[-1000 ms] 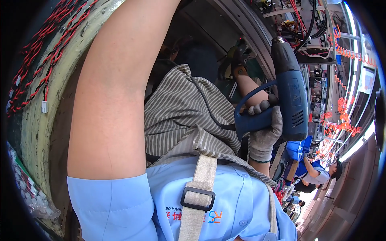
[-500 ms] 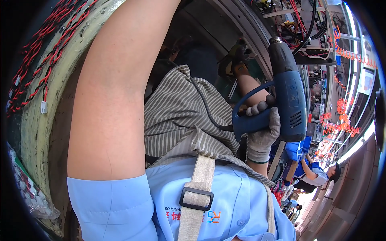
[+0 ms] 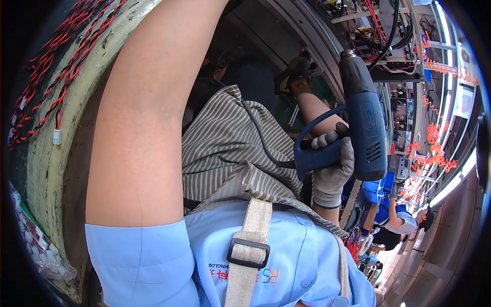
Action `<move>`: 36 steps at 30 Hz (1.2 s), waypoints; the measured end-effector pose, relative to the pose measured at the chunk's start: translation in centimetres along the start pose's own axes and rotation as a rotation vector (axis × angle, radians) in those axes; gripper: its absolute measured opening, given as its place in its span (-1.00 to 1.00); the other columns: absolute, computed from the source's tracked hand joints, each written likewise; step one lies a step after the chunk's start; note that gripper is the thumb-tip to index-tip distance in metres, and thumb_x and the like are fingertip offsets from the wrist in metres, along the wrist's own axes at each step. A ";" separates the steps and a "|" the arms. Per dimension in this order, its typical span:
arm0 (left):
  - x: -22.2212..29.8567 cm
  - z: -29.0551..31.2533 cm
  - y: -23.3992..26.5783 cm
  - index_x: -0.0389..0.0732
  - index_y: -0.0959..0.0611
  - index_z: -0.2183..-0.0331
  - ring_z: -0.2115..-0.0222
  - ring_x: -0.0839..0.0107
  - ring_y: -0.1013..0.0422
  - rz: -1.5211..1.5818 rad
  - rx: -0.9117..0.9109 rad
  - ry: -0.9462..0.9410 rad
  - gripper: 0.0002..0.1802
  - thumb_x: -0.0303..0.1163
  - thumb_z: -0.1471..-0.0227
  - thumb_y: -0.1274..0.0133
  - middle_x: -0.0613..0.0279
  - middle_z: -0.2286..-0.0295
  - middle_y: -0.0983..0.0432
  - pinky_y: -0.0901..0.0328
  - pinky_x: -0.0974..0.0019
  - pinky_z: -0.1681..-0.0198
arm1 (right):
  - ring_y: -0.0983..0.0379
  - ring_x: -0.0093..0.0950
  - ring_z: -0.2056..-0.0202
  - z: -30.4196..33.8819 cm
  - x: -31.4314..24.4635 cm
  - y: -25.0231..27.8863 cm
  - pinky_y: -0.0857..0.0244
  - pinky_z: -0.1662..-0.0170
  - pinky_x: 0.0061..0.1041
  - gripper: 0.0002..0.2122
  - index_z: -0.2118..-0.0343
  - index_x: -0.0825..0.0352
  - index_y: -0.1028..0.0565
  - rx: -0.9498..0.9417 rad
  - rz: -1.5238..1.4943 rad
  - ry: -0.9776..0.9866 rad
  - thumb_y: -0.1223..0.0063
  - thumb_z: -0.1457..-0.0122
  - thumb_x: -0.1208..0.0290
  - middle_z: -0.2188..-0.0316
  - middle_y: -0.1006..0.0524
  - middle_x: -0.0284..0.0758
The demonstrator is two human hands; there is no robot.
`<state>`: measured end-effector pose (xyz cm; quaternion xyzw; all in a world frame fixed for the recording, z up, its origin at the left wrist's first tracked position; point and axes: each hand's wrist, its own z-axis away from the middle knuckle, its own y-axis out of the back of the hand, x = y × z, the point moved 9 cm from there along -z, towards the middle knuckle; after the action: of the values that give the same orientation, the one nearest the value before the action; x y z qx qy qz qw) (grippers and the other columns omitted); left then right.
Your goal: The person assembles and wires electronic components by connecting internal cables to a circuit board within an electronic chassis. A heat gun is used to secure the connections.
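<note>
My right hand [image 3: 333, 166], in a grey work glove, is wrapped round the handle of a blue heat gun [image 3: 369, 120]. The gun's black nozzle and metal tip point toward the top of the view. Slots show on the back end of its body. From the handle a dark cord [image 3: 263, 146] runs across my grey-and-white striped apron [image 3: 230, 148]. My bare left arm [image 3: 140, 128] stretches up the left side and leaves the view at the top, so my left hand is hidden from sight.
Red-and-black twisted wires [image 3: 56, 66] with white connectors hang over a worn pale edge [image 3: 48, 169] at left. Electronic assemblies [image 3: 388, 41] with cables fill a rack at upper right. Farther right are orange coiled hoses [image 3: 434, 134], a blue bin [image 3: 376, 189] and a co-worker [image 3: 404, 217].
The heat gun and my right hand have shifted very slightly left. At the right, the co-worker's arm has moved up. My left arm stays in nearly the same place.
</note>
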<state>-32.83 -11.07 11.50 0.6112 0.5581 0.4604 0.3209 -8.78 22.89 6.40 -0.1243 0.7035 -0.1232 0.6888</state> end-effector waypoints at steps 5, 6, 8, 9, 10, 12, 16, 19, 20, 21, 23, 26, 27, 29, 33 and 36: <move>0.1 0.3 0.5 -0.12 -0.58 -0.03 -0.16 0.10 -0.31 0.005 0.027 -0.017 -0.51 -0.21 -0.04 -0.06 0.00 -0.07 -0.45 -0.17 -0.01 -0.19 | -0.43 -0.41 0.28 -0.1 0.4 -0.3 -0.35 0.08 -0.32 -0.65 -0.08 0.38 -0.37 0.005 -0.007 -0.018 0.01 -0.32 0.31 0.30 -0.50 -0.29; 0.1 0.3 0.6 -0.12 -0.59 -0.01 -0.15 0.10 -0.33 0.003 0.013 -0.027 -0.52 -0.21 -0.04 -0.05 0.01 -0.06 -0.46 -0.18 -0.01 -0.17 | -0.42 -0.41 0.28 0.0 0.5 -0.4 -0.35 0.08 -0.32 -0.65 -0.09 0.38 -0.37 0.013 -0.008 -0.022 0.01 -0.32 0.31 0.30 -0.49 -0.29; -0.9 -0.1 1.9 -0.12 -0.60 0.00 -0.14 0.10 -0.34 0.002 -0.003 -0.033 -0.54 -0.22 -0.04 -0.05 0.01 -0.05 -0.48 -0.20 -0.01 -0.16 | -0.42 -0.41 0.28 -0.2 0.4 -0.5 -0.34 0.08 -0.32 -0.65 -0.09 0.37 -0.36 -0.002 -0.026 -0.031 0.01 -0.32 0.31 0.30 -0.49 -0.29; -1.2 -0.3 1.8 -0.12 -0.61 0.01 -0.13 0.10 -0.35 0.206 -0.152 -0.156 -0.55 -0.22 -0.04 -0.05 0.02 -0.03 -0.49 -0.21 -0.01 -0.15 | -0.42 -0.41 0.27 -0.4 0.3 -0.5 -0.34 0.07 -0.33 -0.65 -0.09 0.37 -0.36 -0.016 -0.046 -0.037 0.01 -0.32 0.31 0.30 -0.48 -0.29; -0.7 0.0 1.5 -0.11 -0.62 0.03 -0.12 0.10 -0.36 0.409 -0.303 -0.277 -0.56 -0.23 -0.04 -0.05 0.02 -0.02 -0.50 -0.22 -0.01 -0.13 | -0.42 -0.41 0.27 -0.4 0.4 -0.5 -0.34 0.07 -0.33 -0.65 -0.09 0.37 -0.36 -0.014 -0.047 -0.039 0.01 -0.32 0.31 0.30 -0.48 -0.29; 0.2 -0.2 0.6 -0.11 -0.61 0.01 -0.13 0.10 -0.35 0.208 -0.180 -0.136 -0.55 -0.23 -0.03 -0.06 0.01 -0.04 -0.49 -0.20 -0.01 -0.16 | -0.41 -0.41 0.26 -0.3 0.6 -0.4 -0.33 0.07 -0.32 -0.65 -0.09 0.36 -0.36 -0.004 -0.049 -0.052 0.01 -0.32 0.31 0.29 -0.48 -0.29; -0.5 -1.2 1.3 -0.12 -0.58 -0.03 -0.17 0.09 -0.30 0.030 0.042 0.013 -0.51 -0.23 -0.04 -0.05 -0.02 -0.10 -0.42 -0.13 -0.01 -0.23 | -0.40 -0.41 0.26 -1.9 -0.7 -0.6 -0.32 0.07 -0.32 -0.63 -0.09 0.34 -0.36 0.002 0.000 -0.058 0.00 -0.31 0.28 0.30 -0.47 -0.29; 0.1 -1.6 0.6 -0.12 -0.56 -0.06 -0.20 0.10 -0.26 0.058 0.013 -0.001 -0.48 -0.23 -0.04 -0.04 -0.03 -0.13 -0.38 -0.08 -0.01 -0.27 | -0.35 -0.45 0.30 -2.4 -1.0 -0.2 -0.30 0.13 -0.36 -0.62 -0.07 0.40 -0.36 0.071 0.049 -0.041 0.05 -0.31 0.25 0.33 -0.42 -0.32; -0.3 -1.3 1.4 -0.13 -0.59 -0.02 -0.15 0.07 -0.32 0.417 -0.273 -0.227 -0.49 -0.19 -0.02 -0.06 -0.04 -0.07 -0.44 -0.14 0.01 -0.23 | -0.36 -0.45 0.30 -2.4 -1.1 -0.4 -0.31 0.14 -0.36 -0.62 -0.07 0.39 -0.36 0.058 0.050 -0.041 0.04 -0.31 0.25 0.33 -0.42 -0.32; 0.5 -1.2 0.6 -0.13 -0.59 -0.02 -0.15 0.07 -0.32 0.412 -0.280 -0.243 -0.49 -0.19 -0.02 -0.06 -0.04 -0.07 -0.44 -0.14 0.01 -0.23 | -0.36 -0.46 0.31 -2.3 -1.3 -0.5 -0.31 0.14 -0.36 -0.62 -0.07 0.39 -0.36 0.048 0.049 -0.039 0.04 -0.30 0.24 0.33 -0.42 -0.33; -0.8 -1.2 0.6 -0.14 -0.62 0.04 -0.08 0.04 -0.38 0.075 0.065 -0.025 -0.51 -0.14 0.01 -0.08 -0.05 -0.01 -0.49 -0.21 0.01 -0.17 | -0.35 -0.46 0.31 -2.0 -0.9 -0.7 -0.31 0.15 -0.37 -0.61 -0.07 0.38 -0.36 0.035 0.011 -0.029 0.03 -0.30 0.23 0.33 -0.42 -0.33; -2.7 -2.2 -1.2 -0.15 -0.65 0.18 0.04 0.06 -0.46 0.045 0.039 -0.045 -0.57 -0.08 0.04 -0.07 -0.07 0.11 -0.55 -0.30 0.01 -0.06 | -0.34 -0.47 0.32 -1.2 -0.6 -0.1 -0.30 0.15 -0.38 -0.60 -0.07 0.36 -0.35 0.046 -0.051 0.013 0.01 -0.28 0.20 0.33 -0.42 -0.33; -2.8 -2.5 -1.5 -0.12 -0.63 0.15 0.06 0.07 -0.47 -0.007 0.077 -0.060 -0.54 -0.04 0.04 -0.08 -0.04 0.12 -0.56 -0.31 0.02 -0.04 | -0.33 -0.47 0.32 -0.8 -0.8 0.4 -0.29 0.16 -0.39 -0.58 -0.07 0.35 -0.35 0.064 -0.064 0.040 0.00 -0.26 0.18 0.33 -0.42 -0.33; -4.2 -2.3 -2.0 -0.09 -0.58 0.10 0.04 0.07 -0.46 -0.062 0.183 -0.136 -0.49 0.01 0.03 -0.08 -0.01 0.10 -0.56 -0.32 0.02 -0.03 | -0.33 -0.48 0.33 0.0 -0.9 1.6 -0.27 0.16 -0.39 -0.56 -0.08 0.33 -0.35 0.104 -0.098 0.121 0.00 -0.25 0.15 0.32 -0.42 -0.34; -13.5 -4.8 -5.7 0.03 -0.43 -0.18 -0.06 0.01 -0.38 -0.144 0.127 -0.219 -0.40 0.04 -0.18 -0.01 0.10 -0.09 -0.44 -0.31 0.06 -0.07 | -0.48 -0.35 0.25 0.0 0.7 3.2 -0.37 0.05 -0.22 -0.50 -0.16 0.34 -0.32 0.051 -0.473 0.134 -0.09 -0.21 0.23 0.18 -0.54 -0.21; -14.7 -6.0 -5.3 0.02 -0.43 -0.18 0.02 0.05 -0.45 -0.185 0.117 -0.270 -0.41 0.00 -0.17 -0.03 0.03 -0.02 -0.50 -0.37 0.06 0.02 | -0.50 -0.37 0.18 0.6 0.6 5.0 -0.40 0.10 -0.31 -0.43 -0.17 0.28 -0.35 0.068 -0.548 0.175 -0.22 -0.15 0.12 0.13 -0.55 -0.28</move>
<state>-39.72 -25.29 5.93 0.6311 0.5896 0.3096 0.3978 -8.22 27.40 4.06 -0.2754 0.6958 -0.3387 0.5704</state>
